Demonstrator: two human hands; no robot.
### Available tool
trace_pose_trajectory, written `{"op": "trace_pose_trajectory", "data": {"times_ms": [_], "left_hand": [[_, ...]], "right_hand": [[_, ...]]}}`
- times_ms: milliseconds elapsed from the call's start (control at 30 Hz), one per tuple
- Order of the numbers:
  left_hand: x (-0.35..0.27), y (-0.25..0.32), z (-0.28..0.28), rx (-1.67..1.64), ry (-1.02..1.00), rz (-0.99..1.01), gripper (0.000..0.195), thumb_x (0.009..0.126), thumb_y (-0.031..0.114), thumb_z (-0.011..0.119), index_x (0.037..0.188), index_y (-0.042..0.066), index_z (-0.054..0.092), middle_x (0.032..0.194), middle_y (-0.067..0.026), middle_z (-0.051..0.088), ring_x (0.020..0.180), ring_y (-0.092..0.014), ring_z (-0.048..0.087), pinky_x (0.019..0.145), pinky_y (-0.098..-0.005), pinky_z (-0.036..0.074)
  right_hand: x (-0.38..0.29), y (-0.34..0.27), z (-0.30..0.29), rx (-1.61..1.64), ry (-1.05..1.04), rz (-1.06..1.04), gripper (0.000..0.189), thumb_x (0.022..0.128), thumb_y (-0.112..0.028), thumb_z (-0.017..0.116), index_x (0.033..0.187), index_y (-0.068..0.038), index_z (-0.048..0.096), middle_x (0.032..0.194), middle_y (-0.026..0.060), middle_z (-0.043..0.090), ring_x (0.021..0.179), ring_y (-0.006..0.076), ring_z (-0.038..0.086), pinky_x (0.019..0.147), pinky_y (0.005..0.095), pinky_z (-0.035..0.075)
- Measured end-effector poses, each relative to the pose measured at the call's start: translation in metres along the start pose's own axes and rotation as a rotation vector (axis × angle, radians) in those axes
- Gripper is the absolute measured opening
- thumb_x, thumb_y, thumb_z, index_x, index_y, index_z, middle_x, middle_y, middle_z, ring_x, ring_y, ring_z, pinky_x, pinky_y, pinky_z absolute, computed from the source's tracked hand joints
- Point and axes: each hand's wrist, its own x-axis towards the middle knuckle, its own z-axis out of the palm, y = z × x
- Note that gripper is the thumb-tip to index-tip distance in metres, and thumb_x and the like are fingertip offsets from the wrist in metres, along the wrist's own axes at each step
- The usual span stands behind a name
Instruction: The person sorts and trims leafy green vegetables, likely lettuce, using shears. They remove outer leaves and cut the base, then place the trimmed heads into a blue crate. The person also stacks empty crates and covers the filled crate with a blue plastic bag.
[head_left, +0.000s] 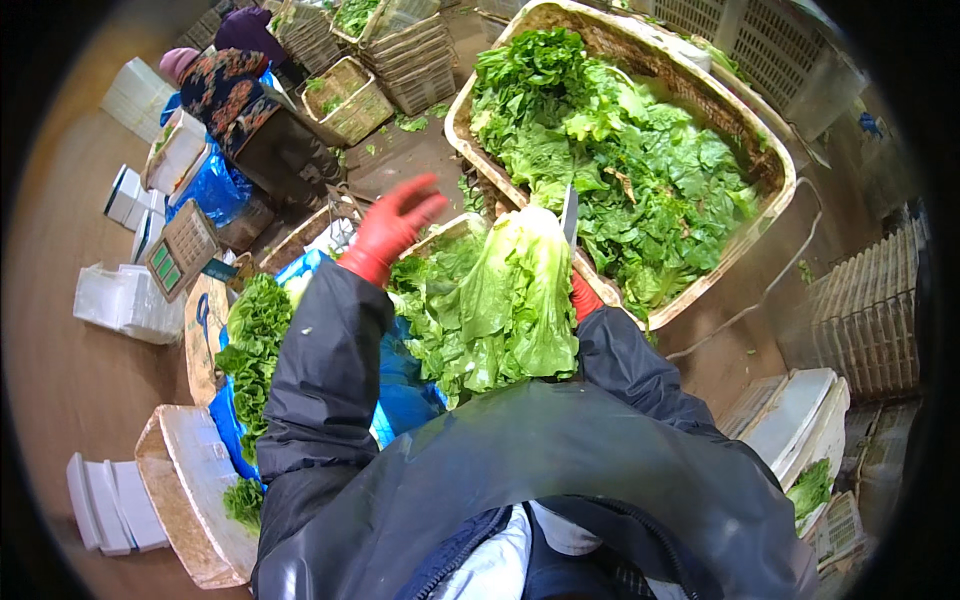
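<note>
In a red glove, my left hand (394, 225) is raised with its fingers apart and holds nothing. A large head of leafy lettuce (525, 292) stands just right of it, in front of my body, over a crate of leaves. My right hand (585, 297), also red-gloved, is partly hidden behind the lettuce. From it a knife blade (571, 217) points away from me along the lettuce's right side; the handle is out of sight. Beyond the blade, a big dirty plastic tub (780, 176) holds a heap of loose lettuce leaves (637, 172).
Lettuce heads (259, 360) lie in blue plastic at my left, near a scale (182, 251) and blue-handled scissors (202, 311). A foam box (195, 487) stands lower left. Stacked crates (862, 322) stand at right. A person (229, 97) bends over boxes at upper left.
</note>
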Motion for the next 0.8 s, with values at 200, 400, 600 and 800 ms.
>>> {"op": "trace_pose_trajectory", "data": {"times_ms": [200,400,600,800], "left_hand": [[-0.006,-0.042,0.056,0.118,-0.020,0.083,0.029,0.084,0.022,0.069,0.104,0.001,0.067,0.093,-0.0058,0.068,0.081,-0.012,0.061,0.075,-0.0264,0.048],[-0.016,-0.023,0.009,-0.240,0.584,0.204,0.032,0.081,0.016,0.069,0.108,-0.001,0.064,0.098,-0.0157,0.068,0.091,-0.020,0.064,0.083,-0.0288,0.049],[-0.012,-0.087,0.034,-0.471,-0.110,-0.085,0.066,0.086,0.041,0.064,0.135,0.002,0.042,0.133,-0.0162,0.048,0.119,-0.024,0.049,0.103,-0.0378,0.037],[-0.022,-0.150,0.053,-1.212,-0.469,-0.183,0.051,0.093,0.033,0.056,0.133,0.004,0.045,0.129,-0.0113,0.053,0.112,-0.016,0.053,0.095,-0.0342,0.046]], "right_hand": [[-0.008,0.001,-0.020,-0.057,0.045,-0.098,0.069,0.078,-0.030,0.075,0.134,-0.004,0.043,0.123,0.0067,0.056,0.105,0.0171,0.056,0.081,0.0336,0.051],[-0.002,-0.005,-0.040,-0.301,0.375,-0.435,0.072,0.078,-0.030,0.075,0.135,-0.004,0.040,0.123,0.0067,0.055,0.106,0.0157,0.054,0.077,0.0325,0.052],[-0.010,-0.024,0.005,-0.769,0.242,-0.224,0.078,0.078,-0.035,0.075,0.139,-0.006,0.036,0.122,0.0065,0.054,0.094,0.0134,0.055,0.062,0.0286,0.051],[-0.031,-0.142,0.057,-1.429,0.602,-0.318,0.057,0.085,-0.033,0.067,0.133,-0.010,0.047,0.112,0.0062,0.064,0.081,0.0143,0.066,0.054,0.0222,0.049]]}}
